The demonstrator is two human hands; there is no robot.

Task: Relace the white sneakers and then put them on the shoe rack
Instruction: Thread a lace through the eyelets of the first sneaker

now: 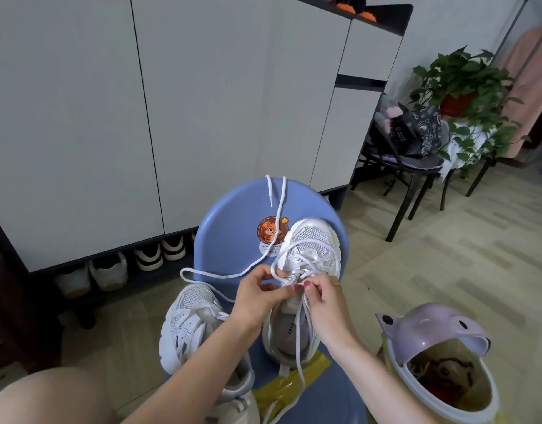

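You have two white sneakers (306, 270) on the blue chair (230, 240), and one loose lace (276, 209) draped over its backrest. Your left hand (257, 293) and right hand (323, 293) meet above the seat, fingers pinching the right-side sneaker's lace at its eyelets.

White mesh sneakers on the blue plastic chair (233, 215): two, right one (309, 249), left one (190, 319)
White laces: one in the right sneaker (300, 332), one loose (224, 274)
Hands: two, left (256, 293), right (323, 296)
Shoes under the grey cabinet (110, 270): about four
Potted green plants (459, 78): one
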